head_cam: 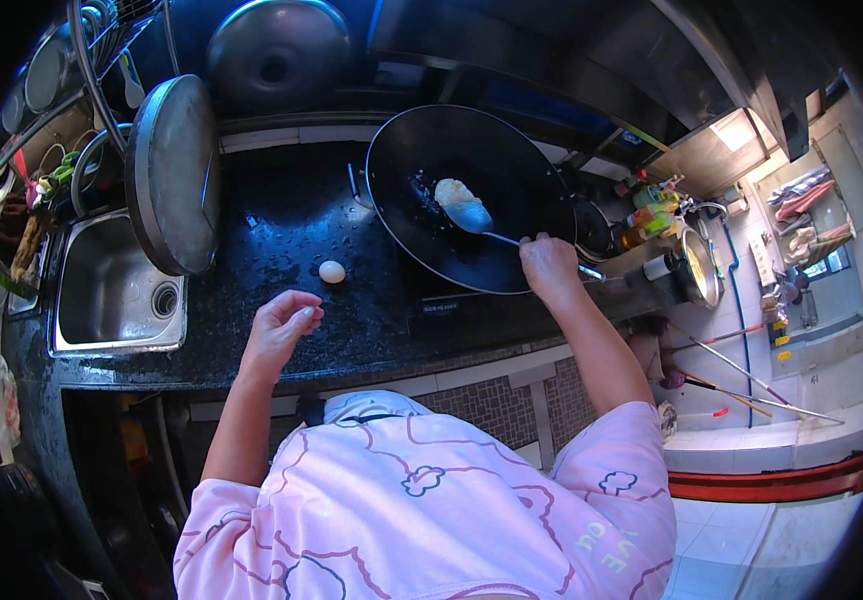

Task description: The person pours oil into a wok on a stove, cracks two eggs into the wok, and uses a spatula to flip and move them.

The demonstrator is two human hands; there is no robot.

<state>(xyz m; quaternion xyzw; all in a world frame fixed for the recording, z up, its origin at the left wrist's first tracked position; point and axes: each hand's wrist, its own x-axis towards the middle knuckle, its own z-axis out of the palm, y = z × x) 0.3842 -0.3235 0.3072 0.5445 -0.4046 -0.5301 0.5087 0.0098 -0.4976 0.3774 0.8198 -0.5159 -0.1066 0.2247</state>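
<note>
My right hand (549, 266) grips the handle of a metal cooking spoon (470, 217) over the near right rim of a large black wok (521, 172). The spoon's bowl lies against a pale, lightly browned fried egg (455, 190) inside the wok. Small white bits stick to the wok around it. My left hand (281, 330) hovers above the counter's front part with its fingers loosely curled, and nothing shows in it. Just beyond its fingertips, apart from them, a whole white egg (332, 271) rests on the wet black countertop (281, 225).
A steel sink (101, 300) is set in at the left, partly behind a large round lid (180, 176). Against the back wall leans a domed metal lid (279, 56). Bottles (645, 214) and a metal basin (700, 266) stand to the right of the wok.
</note>
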